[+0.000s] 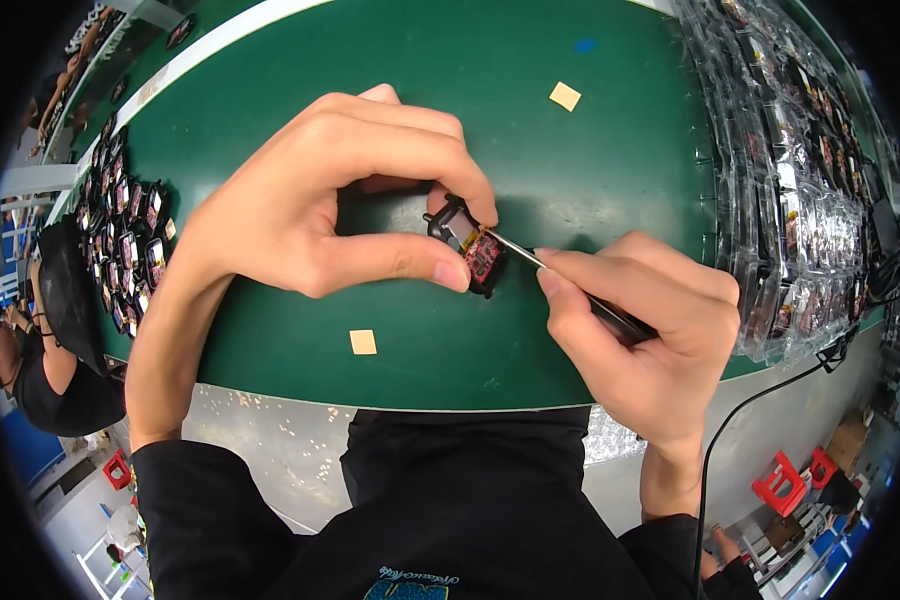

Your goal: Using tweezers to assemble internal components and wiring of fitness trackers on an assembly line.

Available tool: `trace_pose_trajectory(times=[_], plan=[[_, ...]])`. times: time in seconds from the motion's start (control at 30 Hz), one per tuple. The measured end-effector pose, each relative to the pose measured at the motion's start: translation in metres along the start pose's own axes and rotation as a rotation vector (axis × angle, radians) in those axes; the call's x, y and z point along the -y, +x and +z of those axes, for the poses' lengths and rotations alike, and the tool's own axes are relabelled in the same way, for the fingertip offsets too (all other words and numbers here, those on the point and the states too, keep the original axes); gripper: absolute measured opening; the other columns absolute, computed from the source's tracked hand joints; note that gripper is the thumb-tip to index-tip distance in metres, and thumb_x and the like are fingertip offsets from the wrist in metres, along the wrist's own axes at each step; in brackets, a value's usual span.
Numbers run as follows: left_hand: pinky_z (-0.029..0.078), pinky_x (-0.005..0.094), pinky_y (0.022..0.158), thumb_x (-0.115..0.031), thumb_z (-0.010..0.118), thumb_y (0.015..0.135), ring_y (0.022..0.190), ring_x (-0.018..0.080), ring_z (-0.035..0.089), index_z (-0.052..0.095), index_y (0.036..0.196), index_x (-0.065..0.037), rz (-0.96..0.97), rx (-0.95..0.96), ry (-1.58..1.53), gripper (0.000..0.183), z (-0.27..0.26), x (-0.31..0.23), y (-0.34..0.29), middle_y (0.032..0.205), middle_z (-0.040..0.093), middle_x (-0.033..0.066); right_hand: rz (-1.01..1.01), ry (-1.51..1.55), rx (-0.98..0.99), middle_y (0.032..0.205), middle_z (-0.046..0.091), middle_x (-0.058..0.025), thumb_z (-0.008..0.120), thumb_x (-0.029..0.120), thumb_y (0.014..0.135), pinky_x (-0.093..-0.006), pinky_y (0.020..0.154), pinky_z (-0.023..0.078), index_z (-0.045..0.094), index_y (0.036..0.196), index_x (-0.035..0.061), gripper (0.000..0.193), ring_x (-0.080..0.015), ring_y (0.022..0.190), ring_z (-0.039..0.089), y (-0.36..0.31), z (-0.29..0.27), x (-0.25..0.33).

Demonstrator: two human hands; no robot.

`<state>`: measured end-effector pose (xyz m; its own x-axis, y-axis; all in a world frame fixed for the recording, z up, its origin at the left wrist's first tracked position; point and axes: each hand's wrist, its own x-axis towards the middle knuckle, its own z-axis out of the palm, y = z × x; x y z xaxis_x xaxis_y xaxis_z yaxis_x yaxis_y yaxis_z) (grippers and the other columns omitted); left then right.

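Observation:
Between the thumb and fingers of my left hand (340,190) is a small black plastic housing (448,222), tilted above the green table. A red circuit board (483,258) and a strip of yellow tape show inside it. My right hand (640,330) is closed around the dark handle of a pair of tweezers (518,248), gripped like a pen. Its thin metal tip reaches the upper edge of the board, by my left fingertip. Whether the tip pinches anything is too small to tell.
Two pale yellow paper squares, a far one (565,96) and a near one (363,342), lie on the green table (270,350). Stacked clear plastic trays (795,220) of parts line the right side. A pile of similar housings (125,230) sits left. A person (55,370) works beyond it.

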<state>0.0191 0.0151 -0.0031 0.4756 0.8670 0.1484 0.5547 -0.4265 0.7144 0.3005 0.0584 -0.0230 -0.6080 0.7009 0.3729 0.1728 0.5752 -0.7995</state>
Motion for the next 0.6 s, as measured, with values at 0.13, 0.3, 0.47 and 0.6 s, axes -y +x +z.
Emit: trace_pose_trajectory(times=[0.13, 0.3, 0.47, 0.6], plan=[[0.035, 0.0349, 0.077, -0.029, 0.101, 0.07, 0.075, 0.0185, 0.06, 0.083, 0.108, -0.007, 0.017, -0.022, 0.0, 0.047, -0.005, -0.005, 0.002, 0.091, 0.077, 0.0024, -0.021, -0.019, -0.021, 0.067, 0.064, -0.0046, 0.085, -0.008, 0.081, -0.029, 0.046, 0.036, 0.084, 0.096, -0.0026, 0.016, -0.0105, 0.049, 0.052, 0.004, -0.004, 0.004], [0.041, 0.036, 0.078, -0.025, 0.103, 0.07, 0.073, 0.0192, 0.057, 0.081, 0.118, -0.008, 0.041, -0.039, 0.103, 0.056, -0.002, -0.012, 0.008, 0.085, 0.068, 0.0007, 0.102, 0.026, -0.174, 0.068, 0.066, -0.0026, 0.085, -0.005, 0.085, -0.0248, 0.05, 0.035, 0.085, 0.098, -0.0031, 0.013, -0.0046, 0.054, 0.052, -0.001, -0.013, 0.007], [0.046, 0.0365, 0.074, -0.023, 0.101, 0.074, 0.075, 0.0218, 0.062, 0.081, 0.116, -0.007, 0.024, -0.109, 0.233, 0.049, 0.005, -0.015, 0.003, 0.08, 0.067, 0.0026, 0.074, 0.118, -0.235, 0.071, 0.068, -0.0046, 0.084, 0.0, 0.09, -0.028, 0.05, 0.041, 0.084, 0.102, -0.0028, 0.012, -0.0084, 0.054, 0.057, -0.003, -0.008, 0.002], [0.044, 0.0315, 0.061, -0.021, 0.101, 0.066, 0.065, 0.0147, 0.059, 0.082, 0.108, -0.002, -0.024, -0.279, 0.284, 0.05, -0.006, -0.007, 0.002, 0.075, 0.068, 0.0036, 0.046, 0.154, -0.278, 0.076, 0.071, -0.007, 0.083, 0.001, 0.092, -0.029, 0.052, 0.047, 0.083, 0.102, -0.0034, 0.011, -0.011, 0.056, 0.063, -0.007, -0.008, -0.002]])
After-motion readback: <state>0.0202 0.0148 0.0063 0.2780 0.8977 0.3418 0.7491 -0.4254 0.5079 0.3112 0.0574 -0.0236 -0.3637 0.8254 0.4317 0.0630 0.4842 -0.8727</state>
